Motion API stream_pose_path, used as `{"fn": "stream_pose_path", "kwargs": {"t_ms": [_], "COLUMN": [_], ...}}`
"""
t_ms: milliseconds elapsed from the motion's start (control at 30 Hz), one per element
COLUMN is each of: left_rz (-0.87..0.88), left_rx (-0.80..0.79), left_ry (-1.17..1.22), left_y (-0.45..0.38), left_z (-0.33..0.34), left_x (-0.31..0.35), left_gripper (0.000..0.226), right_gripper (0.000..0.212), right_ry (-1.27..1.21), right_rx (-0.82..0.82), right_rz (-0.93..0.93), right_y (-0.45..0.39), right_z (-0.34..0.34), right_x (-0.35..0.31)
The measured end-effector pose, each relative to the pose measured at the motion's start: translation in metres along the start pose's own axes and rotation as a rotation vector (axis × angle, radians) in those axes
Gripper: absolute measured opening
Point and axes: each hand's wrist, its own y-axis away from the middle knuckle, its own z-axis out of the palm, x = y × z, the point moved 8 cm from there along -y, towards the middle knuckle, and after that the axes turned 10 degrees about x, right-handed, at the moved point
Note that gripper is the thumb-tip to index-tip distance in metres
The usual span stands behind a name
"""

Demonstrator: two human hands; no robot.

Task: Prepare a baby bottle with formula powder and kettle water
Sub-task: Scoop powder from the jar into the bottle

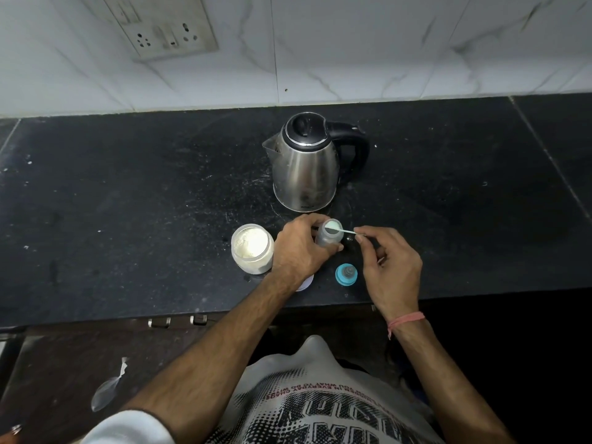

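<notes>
Two hands worked over the dark tabletop (pixel 128 193): the left hand (pixel 298 248) gripped the baby bottle (pixel 328 240) standing before the kettle (pixel 304 165), while the right hand (pixel 389 261) pinched a scoop (pixel 339 229) over its mouth. Light and smooth, the bottle probably tipped easily; holding its body seemed safest.

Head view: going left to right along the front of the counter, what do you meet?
Open jar of formula powder → left hand → baby bottle → blue scoop over the bottle's mouth → right hand.
</notes>
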Motion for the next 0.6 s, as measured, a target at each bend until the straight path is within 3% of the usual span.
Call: {"fn": "stream_pose_path", "kwargs": {"t_ms": [600], "left_rz": [0.0], "left_rx": [0.001], "left_ry": [0.001], "left_y": [-0.001], "left_z": [-0.001], "left_x": [-0.001], "left_gripper": [0.058], "right_gripper": [0.016], "right_ry": [-0.001], "right_rx": [0.008], "right_rz": [-0.071], "right_y": [0.003], "right_z": [0.005], "right_x": [-0.011]}}
